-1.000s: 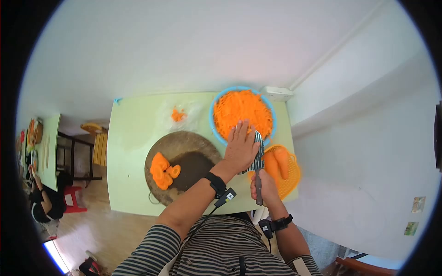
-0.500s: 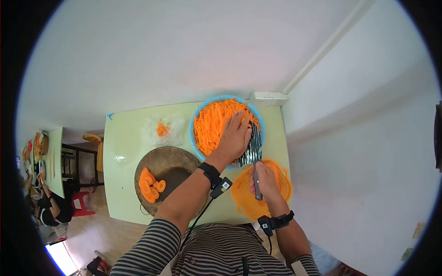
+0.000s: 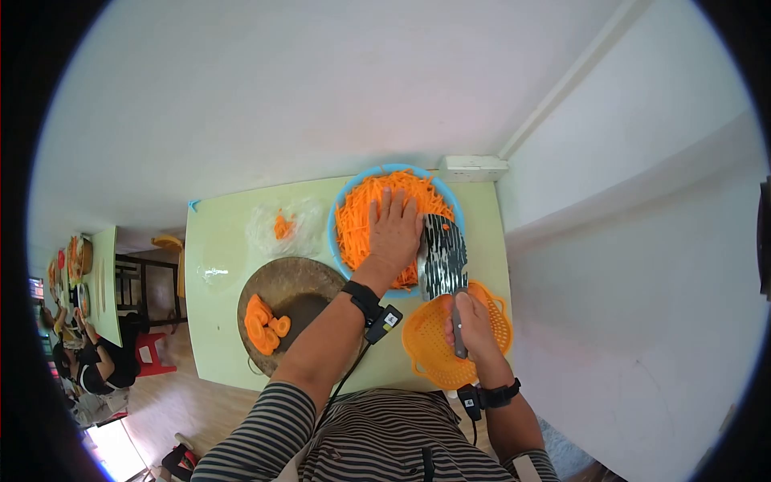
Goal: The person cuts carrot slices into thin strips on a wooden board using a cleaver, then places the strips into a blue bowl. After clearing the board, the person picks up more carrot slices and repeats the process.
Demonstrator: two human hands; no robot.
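Observation:
My left hand (image 3: 393, 233) lies flat with its fingers spread on a heap of shredded carrot (image 3: 353, 217), which fills a blue basin (image 3: 332, 237). In my right hand (image 3: 475, 325) is the dark handle of a cleaver (image 3: 443, 255), its broad blade flat over the basin's right side. A small bit of carrot sticks to the blade. Below the cleaver stands a yellow plastic basket (image 3: 430, 345), partly covered by my right hand. On the round wooden chopping board (image 3: 293, 277) to the left lies a pile of carrot slices (image 3: 261, 325).
A clear plastic bag (image 3: 309, 229) with carrot bits on it lies on the pale green table (image 3: 213, 305). A white wall stands behind and to the right. At far left, a person (image 3: 100, 365) sits by another table, near a red stool (image 3: 152, 353).
The cleaver has moved slightly right, away from my left hand, and more of its blade shows. My left hand has shifted a little left on the shredded carrot.

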